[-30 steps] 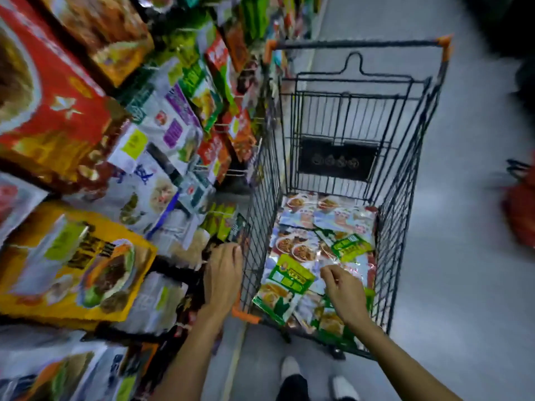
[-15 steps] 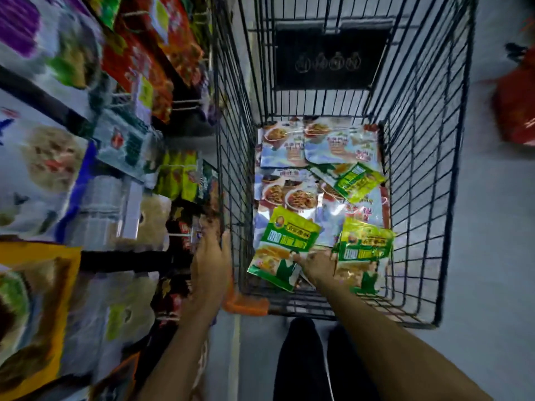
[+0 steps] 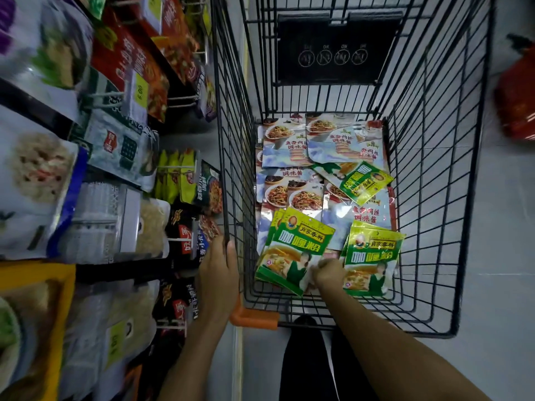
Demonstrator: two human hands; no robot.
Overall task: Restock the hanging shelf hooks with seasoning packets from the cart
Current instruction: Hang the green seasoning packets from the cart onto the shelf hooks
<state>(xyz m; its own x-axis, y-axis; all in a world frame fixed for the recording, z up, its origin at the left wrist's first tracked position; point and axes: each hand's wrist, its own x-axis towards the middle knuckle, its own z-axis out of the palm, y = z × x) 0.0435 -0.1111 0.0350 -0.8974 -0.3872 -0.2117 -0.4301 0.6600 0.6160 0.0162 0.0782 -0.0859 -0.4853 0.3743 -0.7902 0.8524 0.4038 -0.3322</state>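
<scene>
A black wire cart [image 3: 434,198] stands in front of me with seasoning packets on its floor. Several pale blue packets [image 3: 292,146] lie at the far end. Green curry-powder packets lie nearer: a small stack [image 3: 295,244] at the near left, one [image 3: 373,256] at the near right, one [image 3: 362,180] further back. My right hand [image 3: 328,274] is inside the cart, fingers closed on the lower edge of the near-left green stack. My left hand [image 3: 220,273] grips the cart's left top rim.
The hanging shelf [image 3: 110,175] runs along my left, crowded with packets on metal hooks [image 3: 176,240]. An orange corner bumper [image 3: 254,316] caps the cart's near rim. A red object [image 3: 518,105] sits on the grey floor at the right. My dark trouser legs [image 3: 307,366] stand below the cart.
The view has dropped from the aisle into the cart. My right hand reached down and closed on the near-left green stack. My left hand stayed on the cart rim.
</scene>
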